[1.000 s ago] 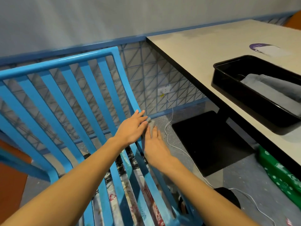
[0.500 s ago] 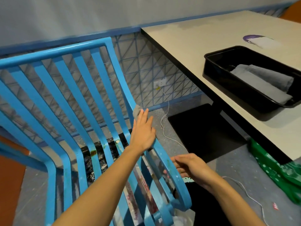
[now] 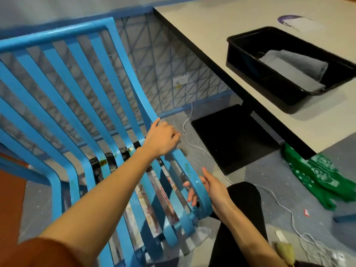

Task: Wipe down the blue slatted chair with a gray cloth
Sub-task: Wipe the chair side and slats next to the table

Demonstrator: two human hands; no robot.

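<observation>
Two bare hands are on the right side rail of the blue slatted chair (image 3: pixel 57 34), whose back and seat slats fill the left of the view, curving down from the top rail toward the camera. Rust-coloured stains mark the slats where back meets seat.

The left hand (image 3: pixel 161 138) sits on that side rail at the bend, fingers curled over its outer edge. A small scrap of the gray cloth (image 3: pixel 181 150) shows just below those fingers, pressed against the rail — blurred, so how much of it lies under the palm I cannot tell.

Further down, the right hand (image 3: pixel 212 189) is at the rail's curled front end, thumb raised and free, fingers loosely straight and reaching past the rail on its inner side; they touch it without clamping.

Beyond the chair a white cable (image 3: pixel 194 146) trails across the speckled floor. To the right stands a pale table (image 3: pixel 221 22) bearing a black tray (image 3: pixel 256 85) with a folded gray towel (image 3: pixel 292 70) inside. A green bag (image 3: pixel 316 174) lies on the floor beneath the table's edge.
</observation>
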